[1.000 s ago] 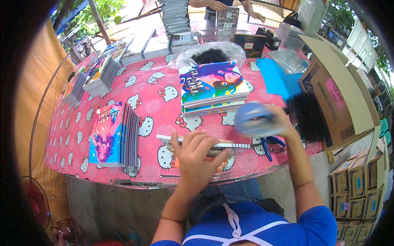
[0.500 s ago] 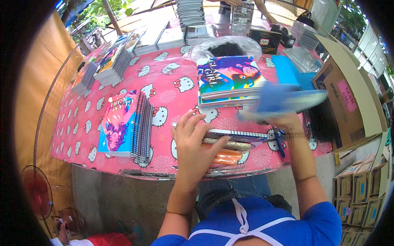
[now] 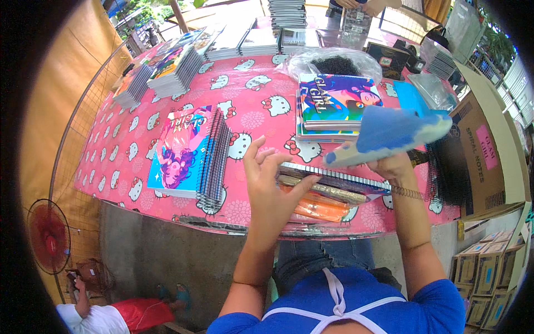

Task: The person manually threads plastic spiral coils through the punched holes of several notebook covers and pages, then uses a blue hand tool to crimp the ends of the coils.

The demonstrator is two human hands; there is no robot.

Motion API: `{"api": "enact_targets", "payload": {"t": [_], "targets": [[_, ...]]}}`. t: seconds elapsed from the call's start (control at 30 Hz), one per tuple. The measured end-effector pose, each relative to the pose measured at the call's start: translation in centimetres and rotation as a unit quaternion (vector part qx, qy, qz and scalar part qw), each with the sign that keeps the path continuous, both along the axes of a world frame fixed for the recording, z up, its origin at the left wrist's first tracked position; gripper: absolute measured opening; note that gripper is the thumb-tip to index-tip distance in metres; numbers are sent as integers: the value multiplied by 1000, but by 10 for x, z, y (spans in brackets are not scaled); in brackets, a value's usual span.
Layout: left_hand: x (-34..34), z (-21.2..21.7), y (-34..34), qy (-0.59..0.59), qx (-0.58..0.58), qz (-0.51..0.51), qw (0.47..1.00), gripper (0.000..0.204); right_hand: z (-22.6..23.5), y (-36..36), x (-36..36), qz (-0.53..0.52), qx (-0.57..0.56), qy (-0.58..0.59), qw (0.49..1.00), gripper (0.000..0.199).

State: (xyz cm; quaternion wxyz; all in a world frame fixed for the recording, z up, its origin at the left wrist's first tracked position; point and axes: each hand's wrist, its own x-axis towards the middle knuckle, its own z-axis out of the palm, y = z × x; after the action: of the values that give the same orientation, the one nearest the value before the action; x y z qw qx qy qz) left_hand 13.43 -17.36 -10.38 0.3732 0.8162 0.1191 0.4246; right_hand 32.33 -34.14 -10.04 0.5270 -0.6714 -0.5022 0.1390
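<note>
A notebook stands on edge near the table's front, its row of punched holes facing up. My left hand grips its left end between thumb and fingers. A dark spiral coil sticks out past the notebook's right end, beside my right wrist. My right hand is closed on a blue-and-white slipper-like sole, held above that right end. Against the notebook's near side lie a gold wrapped bar and an orange plastic packet.
Finished spiral notebooks are stacked at left; more covers lie ahead. Black coils sit by a cardboard box at right. Book stacks line the far side. Another person's hands work there; someone sits at lower left.
The slipper-like sole, blurred before, now shows sharply and sits slightly lower relative to the notebook. The coil's end now shows beyond the notebook. My view has shifted left.
</note>
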Motion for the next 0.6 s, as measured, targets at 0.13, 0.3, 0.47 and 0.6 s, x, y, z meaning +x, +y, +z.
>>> {"api": "enact_targets", "payload": {"t": [0.13,0.3,0.47,0.6], "targets": [[-2,-13,5,-31,-125,-55,990,48,5,17,5,5,-100,19,995,51],[-4,-21,11,-128,-365,-135,912,42,12,35,-8,66,-74,97,990,48],[-12,-30,17,-74,-297,-49,951,40,20,42,-26,57,64,218,972,45],[-14,-20,18,-75,-371,-87,921,37,-4,39,-4,-45,-179,-90,979,30]]}}
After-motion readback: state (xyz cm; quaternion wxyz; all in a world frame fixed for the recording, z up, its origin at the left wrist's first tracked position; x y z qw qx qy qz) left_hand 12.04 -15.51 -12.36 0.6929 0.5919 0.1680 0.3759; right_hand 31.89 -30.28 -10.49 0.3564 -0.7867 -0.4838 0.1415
